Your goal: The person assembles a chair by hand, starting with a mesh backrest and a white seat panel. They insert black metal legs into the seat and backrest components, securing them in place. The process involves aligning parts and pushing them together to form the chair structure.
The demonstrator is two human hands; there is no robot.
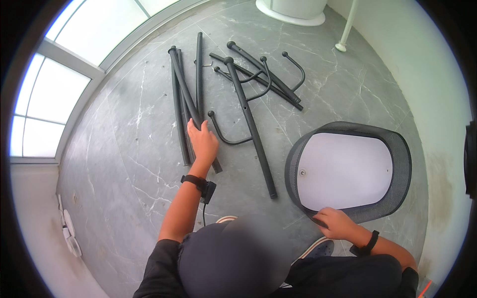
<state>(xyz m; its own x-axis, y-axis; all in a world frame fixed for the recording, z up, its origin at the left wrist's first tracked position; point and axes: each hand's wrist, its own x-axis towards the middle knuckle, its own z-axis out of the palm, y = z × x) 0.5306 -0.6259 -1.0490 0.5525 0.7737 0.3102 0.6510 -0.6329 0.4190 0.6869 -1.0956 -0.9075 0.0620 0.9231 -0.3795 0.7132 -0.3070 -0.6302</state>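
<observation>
My left hand (204,145) is closed around a black metal tube (184,87), which slants over the floor beside other tubes. Just right of it lies a long black pole (256,139) with curved, ball-tipped hooks (226,140), like part of a coat stand. My right hand (339,224) has its fingers pinched at the near edge of an oval, black mesh-sided basket (400,174) with a pale flat panel (343,171) inside. A dark piece (320,223) shows at those fingertips; I cannot tell whether it is separate or part of the rim.
More black tubes (199,69) and a second hooked pole (263,67) lie farther off on the grey marbled floor (124,144). Beyond them stand a white round base (293,17) and a thin white post (348,30). Walls rise on both sides; a white fan-like device (71,233) stands left.
</observation>
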